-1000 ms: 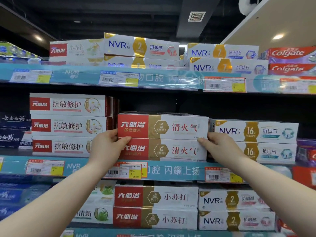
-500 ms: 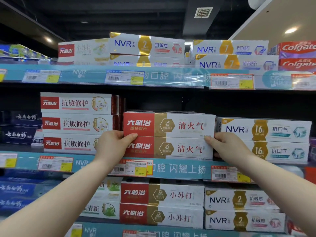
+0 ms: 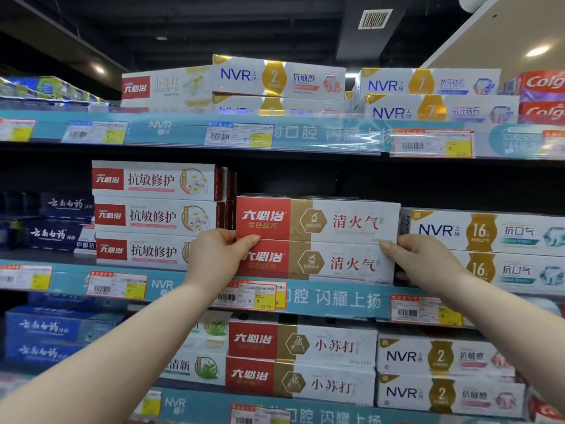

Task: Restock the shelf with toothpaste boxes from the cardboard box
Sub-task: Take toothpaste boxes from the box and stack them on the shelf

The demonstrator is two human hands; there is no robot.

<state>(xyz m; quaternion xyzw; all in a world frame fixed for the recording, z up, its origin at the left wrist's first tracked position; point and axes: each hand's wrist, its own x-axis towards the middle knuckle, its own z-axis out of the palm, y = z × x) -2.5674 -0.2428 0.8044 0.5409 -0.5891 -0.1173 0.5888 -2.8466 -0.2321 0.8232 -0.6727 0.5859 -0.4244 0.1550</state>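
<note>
From the head camera, the person stood close to a stocked store shelf under a dark ceiling with recessed lights and a ceiling vent. The middle shelf ran across the view, its front edge a teal strip with white lettering and price tags clipped along it.

On that shelf sat a stack of two red, gold and white toothpaste boxes, one lying flat on the other, long faces outward. The left hand was closed on the stack's left end, thumb lying across the red panel at the seam between the two boxes. The right hand gripped the right end, fingertips on the lower box's corner. Both forearms reached up from the bottom of the frame.

Just left of the stack stood three stacked red-and-white boxes, rising higher than it, and farther left dark blue boxes. Just right lay two NVR boxes marked 16.

The top shelf carried more NVR boxes and, at the far right, red Colgate boxes. The lower shelf held another pair of red-and-gold boxes with NVR boxes beside them. The cardboard box was not visible.
</note>
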